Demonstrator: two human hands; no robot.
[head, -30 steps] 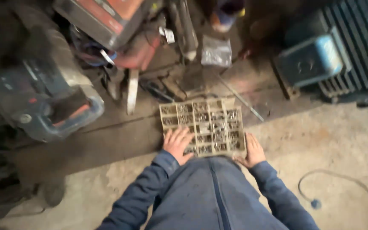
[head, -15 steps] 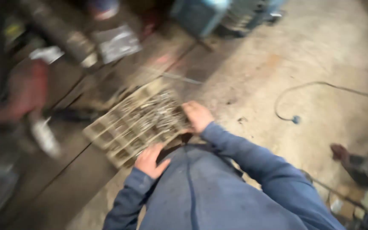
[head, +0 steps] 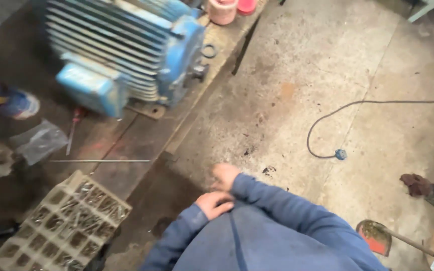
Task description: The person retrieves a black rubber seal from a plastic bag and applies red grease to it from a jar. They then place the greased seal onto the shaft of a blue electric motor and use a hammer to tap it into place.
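both hands sit low in the middle of the frame against the blue top: left hand (head: 215, 203) curled narrow, right hand (head: 225, 175) just above it, blurred, so its grip cannot be told; neither holds anything that shows. the tray (head: 61, 226) of small metal parts lies apart at lower left. a blue motor (head: 126, 55) fills the upper left; a cable (head: 377, 108) trails at right.

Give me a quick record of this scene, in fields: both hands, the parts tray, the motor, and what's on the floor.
left hand: empty, resting against blue clothing
right hand: empty, just above the left
parts tray: beige, compartments of small metal hardware, lower left, apart from both hands
motor: blue, finned, on dark boards
floor: stained concrete
cable: dark, ends in blue plug
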